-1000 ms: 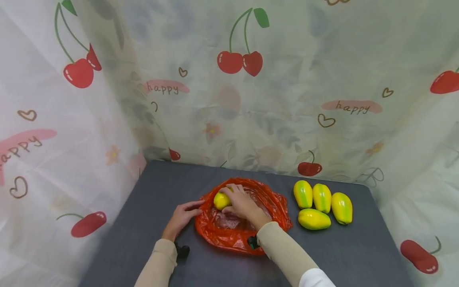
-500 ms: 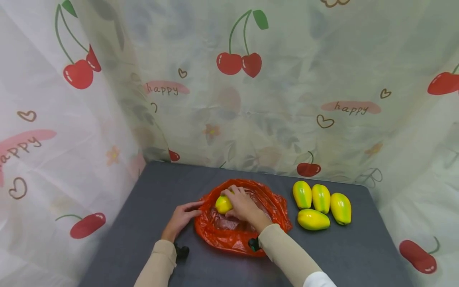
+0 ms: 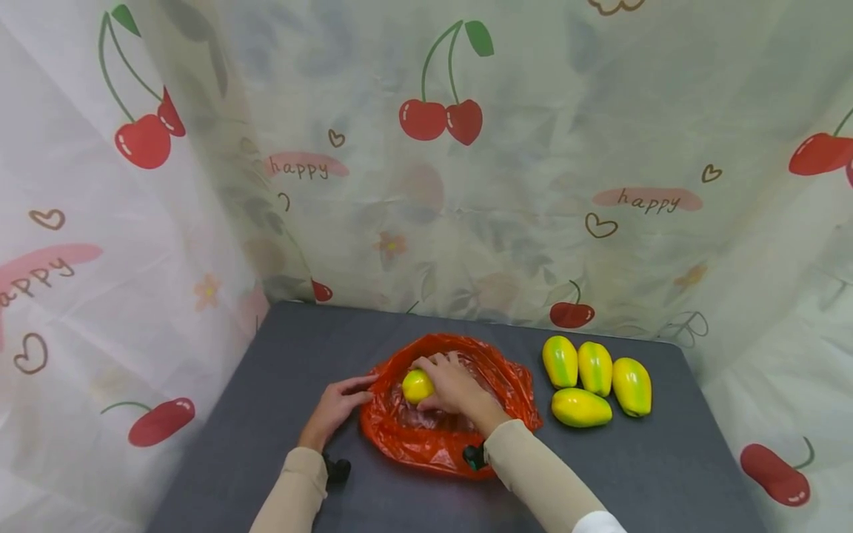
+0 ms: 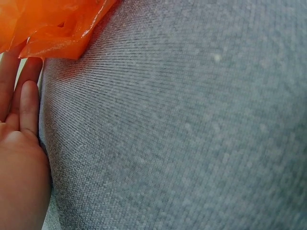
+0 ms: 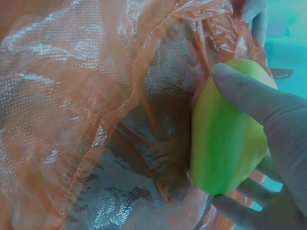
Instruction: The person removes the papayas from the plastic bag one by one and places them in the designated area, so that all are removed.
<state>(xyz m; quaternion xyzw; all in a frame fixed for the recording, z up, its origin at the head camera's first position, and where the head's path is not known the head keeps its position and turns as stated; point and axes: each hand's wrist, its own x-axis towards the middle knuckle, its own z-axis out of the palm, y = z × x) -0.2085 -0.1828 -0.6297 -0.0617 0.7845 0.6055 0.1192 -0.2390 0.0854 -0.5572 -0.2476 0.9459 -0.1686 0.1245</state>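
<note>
A red-orange plastic bag lies on the table with its mouth spread wide. Inside it, my right hand holds a yellow-green papaya. In the right wrist view the thumb lies over the papaya and the fingers curl beneath it, with thin plastic folds beside the fruit. My left hand is at the bag's left rim, its thumb and fingers on either side of the plastic. In the left wrist view, several fairly straight fingers reach up to the bag, which hides their tips.
Several more papayas sit in a group on the table right of the bag. The dark grey table ends against a hanging cherry-print cloth at the back. Similar cloth hangs on both sides.
My right hand and the papaya have shifted slightly right and towards me within the bag. My left hand stays at the rim.
</note>
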